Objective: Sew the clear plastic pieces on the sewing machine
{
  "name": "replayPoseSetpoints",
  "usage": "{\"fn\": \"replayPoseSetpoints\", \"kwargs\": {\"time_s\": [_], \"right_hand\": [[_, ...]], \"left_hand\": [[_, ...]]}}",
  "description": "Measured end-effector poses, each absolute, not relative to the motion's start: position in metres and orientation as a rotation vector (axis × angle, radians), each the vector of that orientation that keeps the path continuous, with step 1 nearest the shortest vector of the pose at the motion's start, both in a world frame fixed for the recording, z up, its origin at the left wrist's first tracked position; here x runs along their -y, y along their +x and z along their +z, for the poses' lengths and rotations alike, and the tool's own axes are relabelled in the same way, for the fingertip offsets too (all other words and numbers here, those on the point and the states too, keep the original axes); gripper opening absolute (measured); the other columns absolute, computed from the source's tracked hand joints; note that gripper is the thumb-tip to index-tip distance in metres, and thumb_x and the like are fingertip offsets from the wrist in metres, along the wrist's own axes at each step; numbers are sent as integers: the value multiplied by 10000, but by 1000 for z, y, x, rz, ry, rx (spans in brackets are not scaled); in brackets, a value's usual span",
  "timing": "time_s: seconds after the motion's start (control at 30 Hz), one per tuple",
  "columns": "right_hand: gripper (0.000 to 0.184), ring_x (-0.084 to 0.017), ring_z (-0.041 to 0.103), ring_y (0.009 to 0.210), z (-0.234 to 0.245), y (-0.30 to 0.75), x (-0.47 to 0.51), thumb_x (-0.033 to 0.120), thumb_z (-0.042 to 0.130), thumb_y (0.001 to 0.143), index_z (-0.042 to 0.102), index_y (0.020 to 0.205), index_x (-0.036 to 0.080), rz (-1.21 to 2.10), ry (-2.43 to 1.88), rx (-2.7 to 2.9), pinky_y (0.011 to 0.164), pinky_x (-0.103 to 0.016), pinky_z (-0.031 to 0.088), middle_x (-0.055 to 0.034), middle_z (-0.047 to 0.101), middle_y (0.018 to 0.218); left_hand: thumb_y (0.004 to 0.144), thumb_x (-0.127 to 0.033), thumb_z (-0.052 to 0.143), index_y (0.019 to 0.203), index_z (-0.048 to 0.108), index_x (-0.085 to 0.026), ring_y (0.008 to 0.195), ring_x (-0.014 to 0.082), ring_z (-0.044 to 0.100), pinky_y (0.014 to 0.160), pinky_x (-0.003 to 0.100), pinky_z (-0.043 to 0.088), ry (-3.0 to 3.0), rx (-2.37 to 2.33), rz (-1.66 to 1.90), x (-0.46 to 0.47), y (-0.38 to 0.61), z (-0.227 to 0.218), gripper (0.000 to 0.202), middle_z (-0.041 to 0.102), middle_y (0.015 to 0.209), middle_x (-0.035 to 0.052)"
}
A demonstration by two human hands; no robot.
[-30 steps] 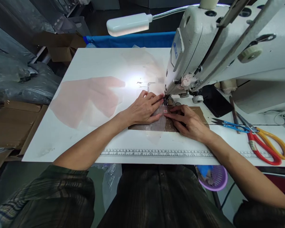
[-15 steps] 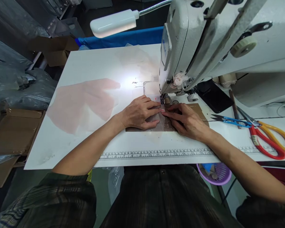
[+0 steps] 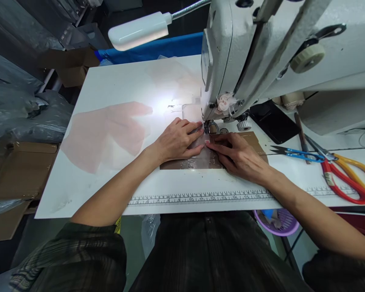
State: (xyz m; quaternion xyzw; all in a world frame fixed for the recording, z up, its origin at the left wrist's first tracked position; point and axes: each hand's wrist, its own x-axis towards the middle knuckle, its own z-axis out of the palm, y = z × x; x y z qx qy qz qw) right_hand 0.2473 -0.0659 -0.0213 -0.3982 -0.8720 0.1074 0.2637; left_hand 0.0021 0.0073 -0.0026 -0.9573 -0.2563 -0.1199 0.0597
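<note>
Head: scraps (image 3: 276,221) in purple basket (image 3: 288,223)

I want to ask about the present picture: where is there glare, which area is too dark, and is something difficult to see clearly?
Head view: glare whitens the table left of the sewing machine; head view: the cardboard box beside the far left corner is dim; head view: the sheer fabric under the left hand has edges hard to tell.

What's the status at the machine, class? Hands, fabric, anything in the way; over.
Left hand palm-down on sheer fabric. Right hand, fingertips on it near presser foot. Fabric over brown board. Blue snips at right, seemingly not in the way.
</note>
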Motion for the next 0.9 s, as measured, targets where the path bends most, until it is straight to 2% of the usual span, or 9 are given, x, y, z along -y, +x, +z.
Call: {"fn": "replayPoseSetpoints", "kwargs": {"time_s": [0.2,0.37,0.53,0.6,0.67,0.77,0.9], "right_hand": [[416,-278,577,1130,-25,247,64,173,511,959,667,1344,199,296,-1084,2334,1005,-495,527,-162,581,1189],[469,-261,589,1127,-22,250,61,184,505,954,625,1399,263,411,-1097,2311,1016,-474,526,-137,583,1182],[441,-223,648,980,-15,256,57,252,507,966,630,1390,253,597,-1190,2175,891,-396,569,-103,660,1108],[419,-225,655,948,-16,258,55,271,519,957,658,1350,234,627,-1224,2102,848,-392,570,-100,695,1074],[393,-229,658,941,-15,260,52,279,530,943,689,1299,227,645,-1250,2043,824,-392,566,-97,717,1067],[331,-220,663,914,-7,261,42,240,533,903,750,1152,209,723,-1271,2057,807,-369,553,-85,736,1033],[244,-159,614,688,9,256,26,166,526,844,762,903,193,907,-1443,2181,663,-290,488,-28,715,789]], "left_hand": [[1001,-449,479,1287,654,-139,1053,303,611,877,444,446,-2855,895,-275,-9,6,-2,457,663,1288,157],[997,-444,504,1288,636,-168,1067,277,605,933,428,457,-2880,969,-335,-14,3,-7,422,653,1250,150],[978,-482,563,1326,595,-184,1141,283,598,961,443,488,-2933,841,-435,-23,-3,-2,459,630,1299,160],[970,-477,585,1345,568,-157,1173,297,593,956,455,500,-2934,817,-457,-19,-6,7,493,607,1348,191],[983,-408,583,1314,581,-135,1157,290,613,942,449,511,-2937,787,-432,-11,-8,15,429,619,1343,196],[993,-267,554,1195,652,-132,1043,245,668,867,394,535,-2959,636,-393,4,-9,21,262,698,1223,148],[958,-170,539,1013,712,-137,888,206,697,747,356,553,-2922,455,-583,14,-7,10,185,761,1044,110]]}}
